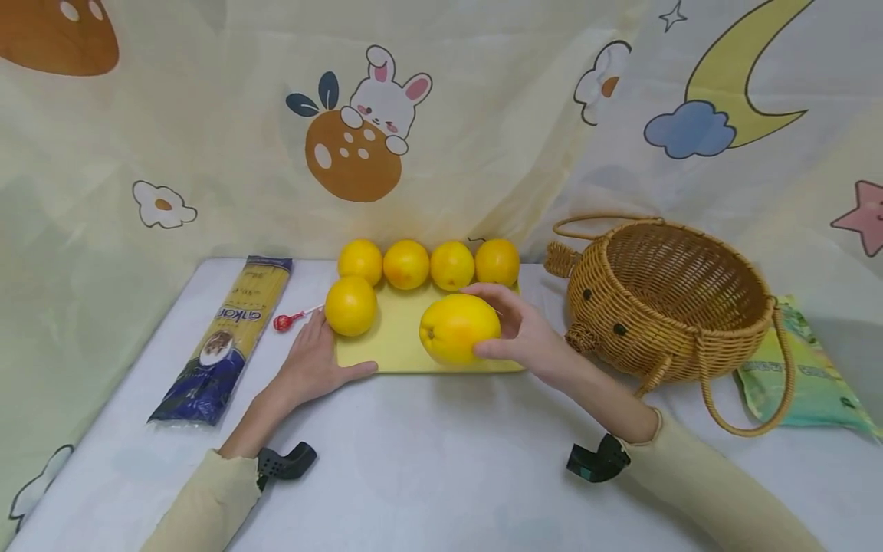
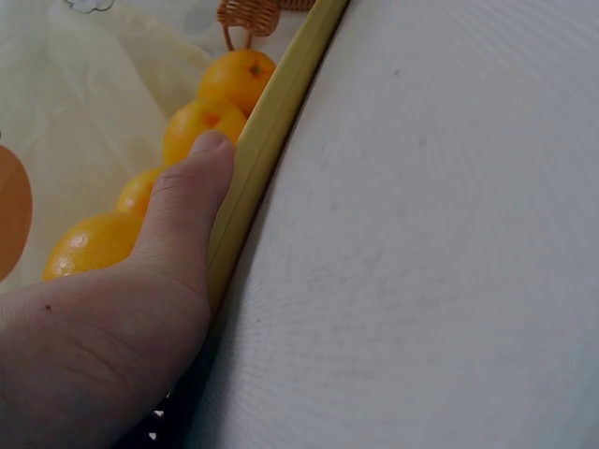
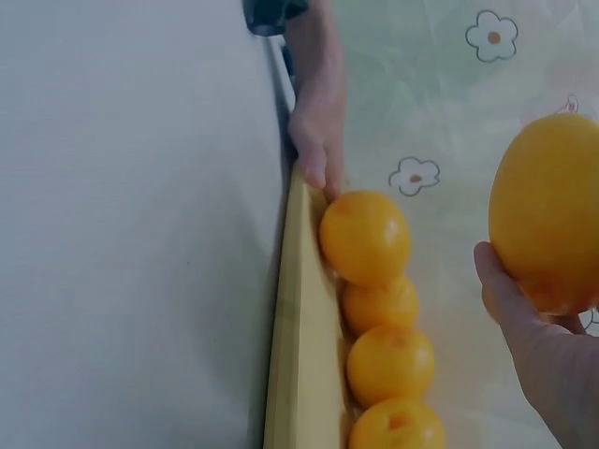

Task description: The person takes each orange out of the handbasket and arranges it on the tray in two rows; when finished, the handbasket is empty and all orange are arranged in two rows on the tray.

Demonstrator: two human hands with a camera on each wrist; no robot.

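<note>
My right hand (image 1: 520, 333) holds a large oval yellow fruit (image 1: 458, 328) above a flat yellow tray (image 1: 396, 353), thumb on the near side and fingers behind. The right wrist view shows this oval fruit (image 3: 547, 215) raised apart from the rest. My left hand (image 1: 310, 356) rests at the tray's near left corner, its fingers along the left side and its thumb (image 2: 192, 196) straight along the front edge. Close to those fingers sits a round orange (image 1: 350, 307). Behind it several more oranges (image 1: 405, 264) stand in a row along the tray's back.
A pasta packet (image 1: 231, 337) and a red lollipop (image 1: 283, 323) lie left of the tray. To the right stands a wicker animal-shaped basket (image 1: 662, 337) with looped handles, partly over a green packet (image 1: 807, 368). A printed cloth (image 1: 483, 153) hangs behind the table.
</note>
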